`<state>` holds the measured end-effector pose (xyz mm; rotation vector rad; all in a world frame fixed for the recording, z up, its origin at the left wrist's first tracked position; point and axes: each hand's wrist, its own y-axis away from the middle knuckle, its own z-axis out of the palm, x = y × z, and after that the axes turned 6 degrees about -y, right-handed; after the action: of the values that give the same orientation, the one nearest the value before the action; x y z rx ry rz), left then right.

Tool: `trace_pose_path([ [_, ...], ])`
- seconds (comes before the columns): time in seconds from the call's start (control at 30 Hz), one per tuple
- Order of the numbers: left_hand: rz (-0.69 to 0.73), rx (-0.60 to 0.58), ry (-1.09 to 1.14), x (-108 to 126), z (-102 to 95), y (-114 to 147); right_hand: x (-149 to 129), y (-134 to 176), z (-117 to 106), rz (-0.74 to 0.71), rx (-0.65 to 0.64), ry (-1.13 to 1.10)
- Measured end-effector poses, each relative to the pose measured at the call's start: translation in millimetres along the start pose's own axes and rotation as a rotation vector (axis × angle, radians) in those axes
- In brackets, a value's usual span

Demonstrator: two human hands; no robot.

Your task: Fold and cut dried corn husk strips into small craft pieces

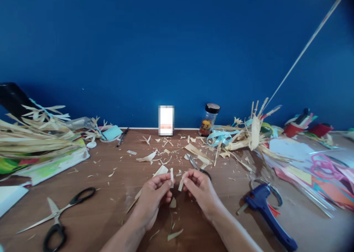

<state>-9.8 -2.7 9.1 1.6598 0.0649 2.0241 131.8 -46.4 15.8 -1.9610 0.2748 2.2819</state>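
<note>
My left hand (153,196) pinches a short pale strip of dried husk (172,176) between thumb and fingers, and a longer husk piece (160,170) juts up behind its knuckles. My right hand (199,187) pinches a second short husk strip (181,182), held a little apart from the first. Both hands hover just above the brown wooden table (110,204) at its front middle. A small husk scrap (173,203) lies on the table between my wrists.
Open black-handled scissors (56,213) lie at front left. A blue glue gun (265,207) lies right of my right hand. Smaller scissors (197,167) sit behind it. Husk bundles (35,137) pile at left, paper and husk clutter (304,159) at right, a jar (209,120) by the blue wall.
</note>
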Motion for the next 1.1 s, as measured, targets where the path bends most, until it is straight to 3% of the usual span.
trace_pose_path([
  [0.13, 0.04, -0.053, -0.102, -1.7, 1.8, 1.5, 1.7, 1.2, 2.5, -0.035, -0.048, 0.048],
  [0.57, 0.084, -0.077, -0.264, -6.1, 0.7, 1.0, 6.5, -0.4, 2.8, -0.13, -0.029, 0.212],
  [0.73, 0.112, -0.175, -0.267, -6.3, -0.4, -0.5, 7.4, -1.4, 2.6, -0.124, -0.035, 0.215],
  [1.1, 0.117, -0.204, -0.292, -8.3, 1.1, -1.1, 5.2, -2.3, 1.9, -0.036, -0.02, 0.097],
])
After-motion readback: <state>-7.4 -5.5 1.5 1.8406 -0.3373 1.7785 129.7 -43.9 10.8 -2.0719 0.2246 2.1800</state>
